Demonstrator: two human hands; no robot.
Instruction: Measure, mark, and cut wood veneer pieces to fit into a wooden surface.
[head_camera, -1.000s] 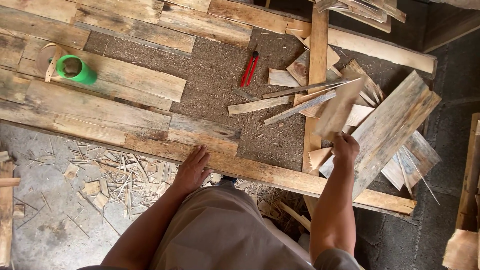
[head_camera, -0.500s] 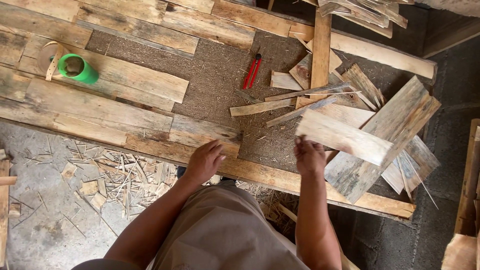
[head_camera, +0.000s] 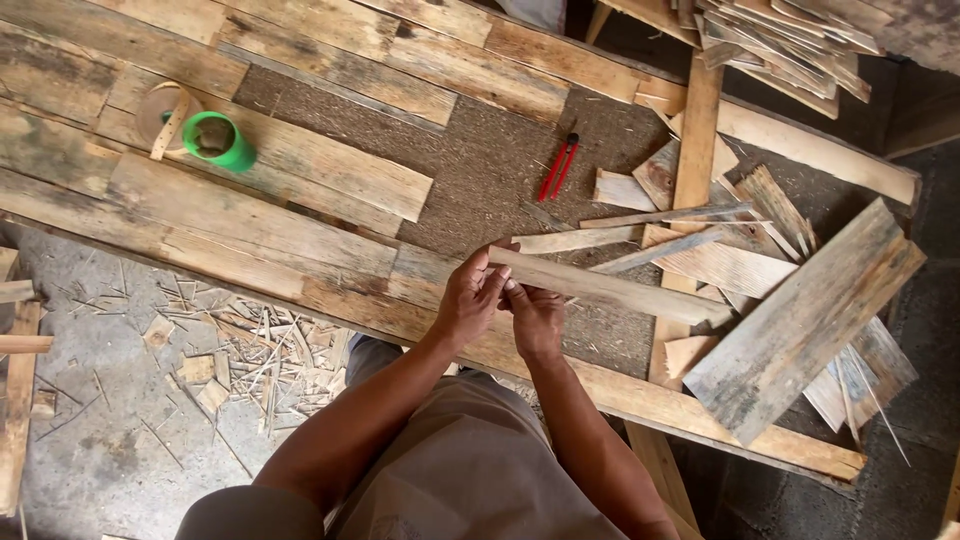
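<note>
So both hands, left hand (head_camera: 470, 300) and right hand (head_camera: 535, 315), have their fingers pinched shut on the near end of a long pale wooden slat (head_camera: 610, 287) lying across the rough plank counter (head_camera: 250, 215). Probably best to keep that grip tight and support the far end.

No packages, labels, signs or screens anywhere here; only bare wood and small tools lie across the desk (head_camera: 300, 180).
</note>
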